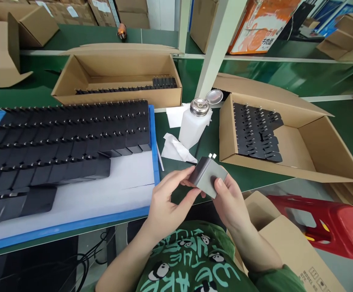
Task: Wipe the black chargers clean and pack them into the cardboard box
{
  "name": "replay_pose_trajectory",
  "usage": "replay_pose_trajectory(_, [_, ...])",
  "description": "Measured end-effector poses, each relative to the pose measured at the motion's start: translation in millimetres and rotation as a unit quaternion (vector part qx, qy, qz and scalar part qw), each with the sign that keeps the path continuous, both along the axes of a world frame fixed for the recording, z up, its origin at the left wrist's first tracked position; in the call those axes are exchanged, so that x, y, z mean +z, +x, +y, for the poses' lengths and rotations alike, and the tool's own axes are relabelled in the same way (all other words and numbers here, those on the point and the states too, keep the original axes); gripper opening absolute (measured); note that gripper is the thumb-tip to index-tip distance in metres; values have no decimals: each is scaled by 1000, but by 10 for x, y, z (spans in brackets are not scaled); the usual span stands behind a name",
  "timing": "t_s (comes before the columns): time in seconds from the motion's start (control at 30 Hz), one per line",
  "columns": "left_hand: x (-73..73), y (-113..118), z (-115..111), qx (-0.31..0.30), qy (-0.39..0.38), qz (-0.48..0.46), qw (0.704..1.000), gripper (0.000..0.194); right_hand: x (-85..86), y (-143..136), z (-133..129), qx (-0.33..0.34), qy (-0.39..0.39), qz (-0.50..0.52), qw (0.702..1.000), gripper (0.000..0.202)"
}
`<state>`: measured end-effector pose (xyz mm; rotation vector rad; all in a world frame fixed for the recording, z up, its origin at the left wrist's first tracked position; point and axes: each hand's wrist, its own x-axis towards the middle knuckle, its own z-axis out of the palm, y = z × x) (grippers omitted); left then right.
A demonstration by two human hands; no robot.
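A dark grey power adapter with two metal prongs pointing up and away is held between both hands in front of my body. My left hand pinches its left edge between thumb and fingers. My right hand grips the right side, thumb flat on the broad face. To the left, rows of similar black adapters stand on a white tray with a blue rim. On the right, an open cardboard box holds more black adapters, prongs up.
A white pump bottle with its lid flipped up stands just beyond my hands, beside crumpled white tissue. Another open box with adapters sits behind the tray. A metal post rises at the back. A red stool is at the lower right.
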<state>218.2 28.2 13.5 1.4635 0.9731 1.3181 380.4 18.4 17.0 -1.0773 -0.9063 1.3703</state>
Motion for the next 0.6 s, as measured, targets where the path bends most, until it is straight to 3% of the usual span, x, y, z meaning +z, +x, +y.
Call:
replay_pose_trajectory(0.2, [-83,-62,-1,-32,-27,-59,997,45,79,37,-30,29,0,5,1000,38])
replay_pose_trajectory(0.47, [-76,-110,5,-33,-20,-74,997,42,115,174,12,62,8,-48,997,49])
replay_pose_trajectory(0.6, [-89,-139,-4,-48,12,-9,999,47,222,296,76,157,-32,-40,986,42])
